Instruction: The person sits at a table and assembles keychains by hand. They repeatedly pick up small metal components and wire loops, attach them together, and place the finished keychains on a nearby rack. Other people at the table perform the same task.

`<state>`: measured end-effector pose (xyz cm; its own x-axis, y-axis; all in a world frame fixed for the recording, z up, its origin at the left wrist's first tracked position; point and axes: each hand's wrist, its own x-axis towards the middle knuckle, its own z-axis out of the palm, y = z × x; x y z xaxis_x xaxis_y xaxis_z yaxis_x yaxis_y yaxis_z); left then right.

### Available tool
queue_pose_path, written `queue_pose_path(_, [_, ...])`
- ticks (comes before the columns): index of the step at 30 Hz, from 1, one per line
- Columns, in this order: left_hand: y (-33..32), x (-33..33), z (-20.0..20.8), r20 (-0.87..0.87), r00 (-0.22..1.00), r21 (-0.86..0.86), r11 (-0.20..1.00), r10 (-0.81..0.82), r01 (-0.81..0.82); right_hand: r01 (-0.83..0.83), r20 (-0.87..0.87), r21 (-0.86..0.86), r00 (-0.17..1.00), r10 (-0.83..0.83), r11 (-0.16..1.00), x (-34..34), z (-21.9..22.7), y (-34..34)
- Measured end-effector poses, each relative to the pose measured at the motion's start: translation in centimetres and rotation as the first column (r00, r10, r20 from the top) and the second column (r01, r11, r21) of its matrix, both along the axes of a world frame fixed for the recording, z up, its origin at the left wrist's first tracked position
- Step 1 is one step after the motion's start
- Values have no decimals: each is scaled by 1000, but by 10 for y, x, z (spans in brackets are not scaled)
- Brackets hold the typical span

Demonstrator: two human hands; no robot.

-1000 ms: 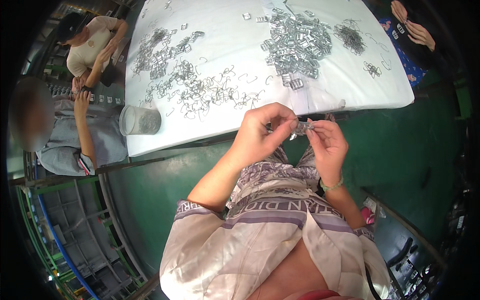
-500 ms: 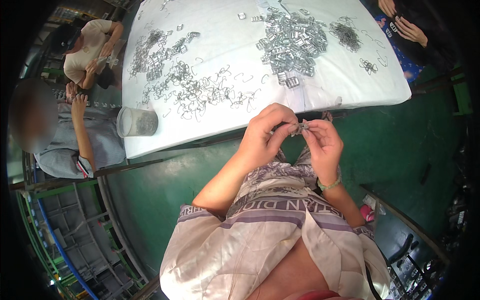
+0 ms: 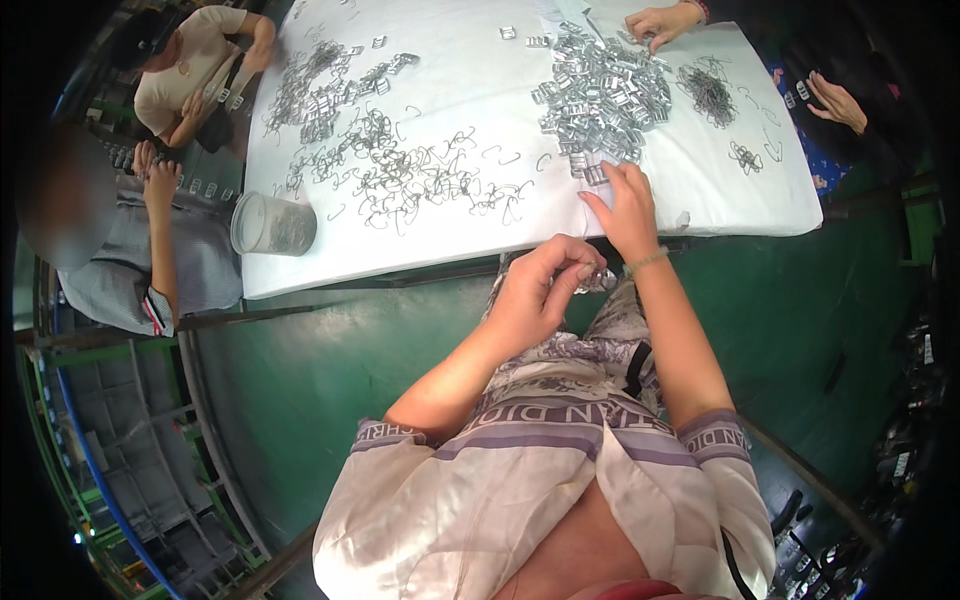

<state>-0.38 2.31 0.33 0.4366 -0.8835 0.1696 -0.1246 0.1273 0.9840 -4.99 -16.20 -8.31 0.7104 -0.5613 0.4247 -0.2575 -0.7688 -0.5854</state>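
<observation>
My left hand (image 3: 545, 290) is closed in a pinch just off the table's near edge. In its fingertips is a small shiny metal buckle (image 3: 602, 281), partly hidden by the fingers. My right hand (image 3: 630, 212) is over the table at the near end of a heap of silvery metal buckles (image 3: 605, 90). Its thumb and fingers are apart, with the fingertips at a loose buckle (image 3: 595, 175); whether they touch it is hard to tell. Left of the heap, bent wire hooks (image 3: 400, 180) lie scattered over the white tabletop (image 3: 470, 110).
A translucent tub (image 3: 270, 225) stands at the table's left corner. Smaller wire piles (image 3: 706, 95) lie to the right. Two people sit on the left with buckles near their hands. Another person's hand (image 3: 665, 22) reaches over the heap's far side; another hand (image 3: 838, 103) is beyond the right edge.
My right hand has left my left hand and moved forward to the buckle heap, its fingers opening. My left hand keeps its pinch, slightly lower. Another person's hand has come in over the heap.
</observation>
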Motion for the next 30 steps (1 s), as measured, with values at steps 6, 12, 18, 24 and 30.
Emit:
queue_pose_path(6, [1,3,2,47,997,24,997,67,-68,-7,-7,58,1000,8,998,14,-16,-31])
queue_pose_path(12, [-7,8,-5,87,982,71,982,166,-172,-278,174,871,946,275,405,-45,60,-7])
queue_pose_path(18, [-16,0,-2,196,966,93,978,168,-189,-261,112,899,913,391,352,-72,88,6])
queue_pose_path(24, [-15,0,0,299,946,134,977,121,-168,-284,100,883,892,441,375,-73,95,8])
queue_pose_path(30, [-8,5,-4,225,974,171,982,37,-77,-311,84,682,932,352,662,-72,94,16])
